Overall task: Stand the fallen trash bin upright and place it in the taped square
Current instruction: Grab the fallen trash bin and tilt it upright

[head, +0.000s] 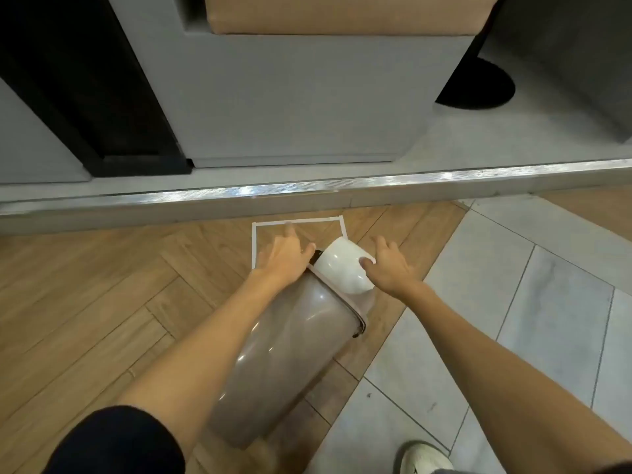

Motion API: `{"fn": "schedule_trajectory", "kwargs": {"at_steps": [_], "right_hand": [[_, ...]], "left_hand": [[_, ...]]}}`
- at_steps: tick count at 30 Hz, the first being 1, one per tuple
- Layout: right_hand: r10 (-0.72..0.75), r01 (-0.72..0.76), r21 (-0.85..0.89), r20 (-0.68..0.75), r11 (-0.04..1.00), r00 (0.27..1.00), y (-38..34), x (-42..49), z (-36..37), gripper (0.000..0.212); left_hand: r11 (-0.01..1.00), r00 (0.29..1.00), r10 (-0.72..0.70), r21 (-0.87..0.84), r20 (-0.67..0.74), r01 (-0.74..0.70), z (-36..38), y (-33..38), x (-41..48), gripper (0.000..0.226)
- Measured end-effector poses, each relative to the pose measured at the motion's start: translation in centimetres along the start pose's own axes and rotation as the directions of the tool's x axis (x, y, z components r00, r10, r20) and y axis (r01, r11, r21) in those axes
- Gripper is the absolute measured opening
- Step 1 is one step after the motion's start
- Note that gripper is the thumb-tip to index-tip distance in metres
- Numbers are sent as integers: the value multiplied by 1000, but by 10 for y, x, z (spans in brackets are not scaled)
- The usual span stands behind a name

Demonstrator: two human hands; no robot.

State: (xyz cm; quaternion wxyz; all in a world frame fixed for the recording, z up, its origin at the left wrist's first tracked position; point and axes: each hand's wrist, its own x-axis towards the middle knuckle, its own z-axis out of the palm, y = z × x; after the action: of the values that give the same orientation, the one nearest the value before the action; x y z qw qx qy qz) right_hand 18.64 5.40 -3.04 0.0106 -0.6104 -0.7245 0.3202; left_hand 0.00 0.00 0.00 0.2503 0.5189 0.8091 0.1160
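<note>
The trash bin (290, 350) lies on its side on the wooden floor (85, 302), its white lid (342, 268) over the taped square (297, 223). The left hand (284, 258) and right hand (390, 268), fingers spread and gripping nothing, are at the bin's lid end. The step in hand seems to be taking hold; next, tilt it upright.

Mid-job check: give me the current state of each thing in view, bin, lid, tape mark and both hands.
trash bin: on its side, lid end over the square.
white lid: on the bin.
taped square: partly covered, no bin standing in it.
left hand: open, at the bin's rim.
right hand: open, thumb touching the lid.
</note>
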Motion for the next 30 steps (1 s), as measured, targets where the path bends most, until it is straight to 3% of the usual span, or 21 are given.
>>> {"fn": "schedule_trajectory", "kwargs": {"at_steps": [3,8,12,15,17,20,23,27,30], "right_hand": [[112,-115,117,35,986,993,9,-7,13,60],[305,-332,345,130,878,943,10,-18,30,57],[471,-627,520,414,580,779,6,-31,34,64],[434,-742,601,607,297,666,9,-31,38,70],[423,-751,630,636,198,645,9,-32,41,65],[419,-705,677,589,210,691,8,-33,40,45],[414,-637,736,518,231,749,5,-29,32,18],[423,-588,767,458,257,782,-11,-23,19,12],[407,-613,759,500,220,765,-23,-24,16,30]], "left_hand": [[986,989,-142,-86,51,145,5,-7,-4,57],[938,963,-198,-252,182,240,10,-13,-7,48],[880,966,-201,-403,161,250,14,-8,-10,42],[859,968,-223,-446,117,252,17,-3,-12,42],[842,964,-248,-469,99,265,18,0,-14,41],[832,962,-268,-491,52,258,15,4,-17,43],[859,978,-205,-487,-48,156,7,4,-20,37],[892,993,-114,-442,-15,95,10,3,-22,28],[931,992,-117,-352,-41,95,15,8,-20,31]]}}
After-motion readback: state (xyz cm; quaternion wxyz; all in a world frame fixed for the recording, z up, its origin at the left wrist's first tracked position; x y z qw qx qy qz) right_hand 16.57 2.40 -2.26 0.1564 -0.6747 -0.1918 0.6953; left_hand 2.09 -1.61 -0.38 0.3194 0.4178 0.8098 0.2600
